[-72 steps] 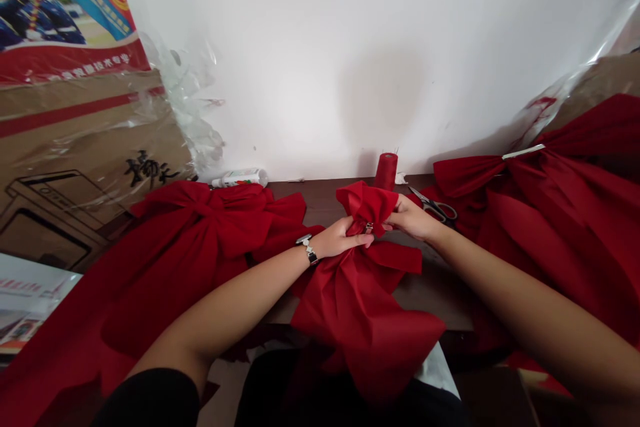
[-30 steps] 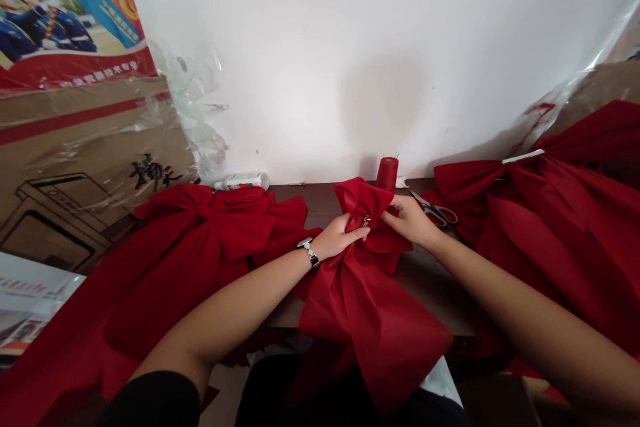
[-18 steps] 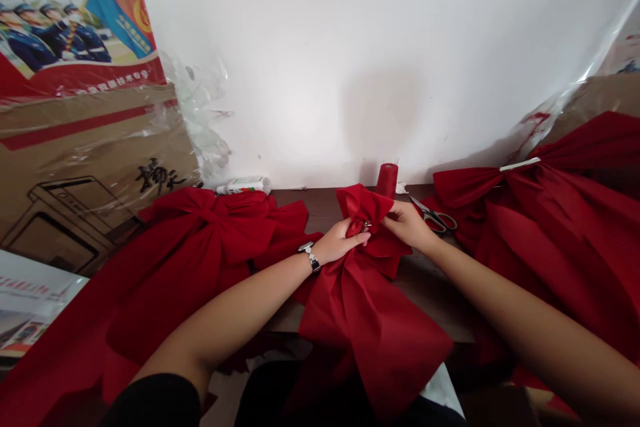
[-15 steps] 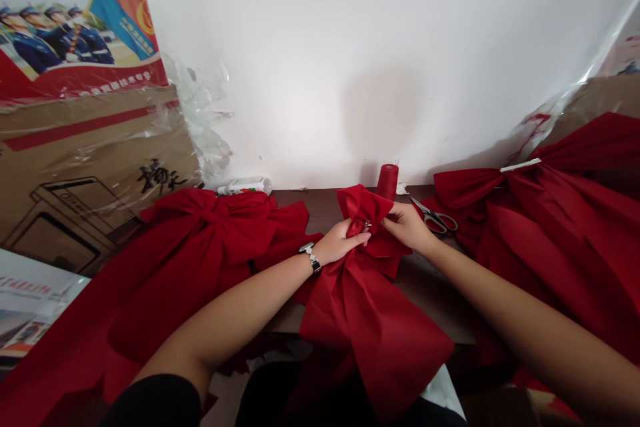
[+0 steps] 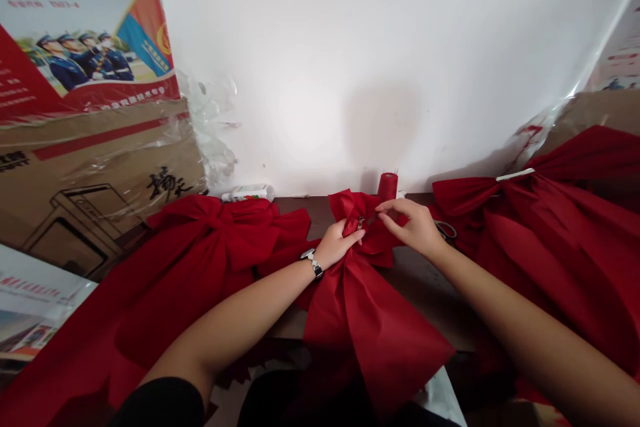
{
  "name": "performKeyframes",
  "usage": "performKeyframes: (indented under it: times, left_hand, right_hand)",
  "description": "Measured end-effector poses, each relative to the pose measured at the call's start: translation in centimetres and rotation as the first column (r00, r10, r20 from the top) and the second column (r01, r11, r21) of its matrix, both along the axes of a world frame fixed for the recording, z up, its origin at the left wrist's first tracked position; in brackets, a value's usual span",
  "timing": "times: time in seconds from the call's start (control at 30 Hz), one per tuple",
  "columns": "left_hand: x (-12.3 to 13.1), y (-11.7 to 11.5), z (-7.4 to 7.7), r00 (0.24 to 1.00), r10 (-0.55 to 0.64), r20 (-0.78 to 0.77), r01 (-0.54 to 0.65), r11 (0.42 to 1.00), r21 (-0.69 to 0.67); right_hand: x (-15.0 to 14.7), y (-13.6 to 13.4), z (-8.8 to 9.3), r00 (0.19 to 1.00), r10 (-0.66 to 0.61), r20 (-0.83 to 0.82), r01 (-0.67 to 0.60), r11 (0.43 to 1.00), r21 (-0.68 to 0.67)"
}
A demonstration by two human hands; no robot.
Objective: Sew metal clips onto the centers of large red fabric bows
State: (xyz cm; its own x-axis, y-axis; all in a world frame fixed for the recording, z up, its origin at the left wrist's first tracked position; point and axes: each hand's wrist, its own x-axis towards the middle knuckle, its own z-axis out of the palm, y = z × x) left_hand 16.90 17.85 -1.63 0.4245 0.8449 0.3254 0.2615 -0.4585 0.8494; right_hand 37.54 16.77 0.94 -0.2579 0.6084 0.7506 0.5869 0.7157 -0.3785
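My left hand (image 5: 339, 241), with a watch (image 5: 312, 260) at the wrist, is closed round the gathered middle of a red fabric bow (image 5: 373, 300). A small metal piece, perhaps a pin (image 5: 361, 222), shows at the knot beside my left thumb. The bow's long tails hang toward me over the table edge. Just right of the knot is my right hand (image 5: 413, 225), its thumb and forefinger pinched together. Whatever lies between those fingertips is too fine to make out. Behind the bow stands a spool of red thread (image 5: 388, 187), with thin needles sticking up from its top.
A finished-looking red bow (image 5: 215, 227) lies at left, before a white bottle (image 5: 249, 193) and a cardboard box (image 5: 115, 167). More red fabric (image 5: 560, 233) with a white strip (image 5: 515, 175) is piled at right. Scissors (image 5: 447, 229) lie partly hidden behind my right wrist.
My right hand has come away from the bow's folds, lifting slightly with its fingertips pinched. My left hand keeps its hold. The view has tilted up slightly.
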Motion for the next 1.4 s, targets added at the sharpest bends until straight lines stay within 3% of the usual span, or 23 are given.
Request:
performKeyframes:
  times: [0.13,0.3,0.57,0.7,0.83,0.9,0.93,1.03,1.1,1.17,1.23,1.4]
  left_hand:
    - [0.1,0.1,-0.3,1.000,0.000,-0.020,0.000,1.000,0.002]
    - [0.4,0.0,-0.4,0.995,0.035,-0.092,-0.033,0.999,0.025]
    - [0.5,-0.3,-0.3,0.988,0.057,-0.144,-0.051,0.998,0.042]
    - [0.5,0.1,-0.4,0.994,0.042,-0.100,-0.040,0.999,0.020]
    - [0.3,0.9,-0.6,0.995,0.098,-0.008,-0.098,0.994,-0.047]
    - [0.2,1.1,-0.7,0.992,0.117,0.036,-0.114,0.990,-0.078]
    - [0.1,1.2,-0.8,0.991,0.125,0.049,-0.121,0.989,-0.082]
    - [0.1,1.0,-0.8,0.987,0.157,0.042,-0.155,0.986,-0.054]
    - [0.2,0.7,-0.7,0.983,0.180,0.026,-0.179,0.983,-0.031]
    - [0.2,0.5,-0.6,0.979,0.203,0.011,-0.203,0.979,-0.024]
    - [0.2,0.4,-0.4,0.976,0.219,-0.005,-0.219,0.976,-0.013]
    - [0.3,0.4,-0.4,0.974,0.222,-0.030,-0.221,0.974,0.047]
  right_hand:
    - [-0.6,-0.1,-0.4,0.974,0.116,0.193,-0.138,0.985,0.105]
    - [-1.1,0.0,-1.0,0.959,0.070,0.274,-0.113,0.983,0.144]
    - [-0.9,-0.2,-0.4,0.909,0.110,0.402,-0.225,0.941,0.252]
    - [-1.7,-0.8,-0.3,0.916,0.159,0.368,-0.248,0.946,0.209]
    - [-2.7,-2.0,-0.3,0.934,0.270,0.236,-0.279,0.960,0.007]
    - [-3.2,-2.5,-0.4,0.909,0.394,0.132,-0.366,0.909,-0.198]
    - [-3.3,-2.7,-0.4,0.885,0.460,0.072,-0.418,0.853,-0.311]
    - [-3.4,-2.7,-0.6,0.805,0.575,-0.147,-0.543,0.615,-0.571]
    - [-3.4,-2.6,-0.7,0.777,0.560,-0.287,-0.592,0.497,-0.635]
    - [-3.3,-2.4,-0.7,0.765,0.522,-0.377,-0.624,0.456,-0.635]
    - [-3.2,-2.4,-0.6,0.770,0.470,-0.431,-0.635,0.504,-0.585]
    - [-3.2,-2.1,-0.8,0.824,0.327,-0.463,-0.539,0.703,-0.463]
